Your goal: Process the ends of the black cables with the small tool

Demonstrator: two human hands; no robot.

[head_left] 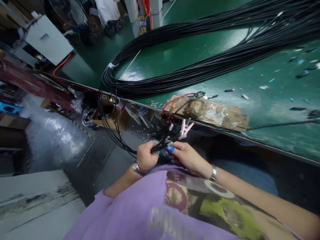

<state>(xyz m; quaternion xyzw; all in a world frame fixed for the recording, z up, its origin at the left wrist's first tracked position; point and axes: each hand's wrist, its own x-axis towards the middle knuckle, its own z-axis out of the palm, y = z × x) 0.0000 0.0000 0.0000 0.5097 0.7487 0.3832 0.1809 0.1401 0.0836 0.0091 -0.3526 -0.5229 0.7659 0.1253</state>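
Observation:
My left hand [147,157] is closed around a bunch of black cables [120,141] in front of my body. These cables hang down over the table edge from a large coil [150,88] on the green table. My right hand [191,159], with blue wrapping on one fingertip, pinches at the ends of the bunch; the exact piece between its fingers is partly hidden. Just beyond the hands, a pale pink clip [185,128] sits at the table edge, near small white pieces on the cables.
A worn wooden block [212,113] with red and black wires lies along the edge of the green table [270,96]. Black and blue scraps are scattered at the right. Below stands a cardboard box [121,120]. A white machine [50,40] is at the far left.

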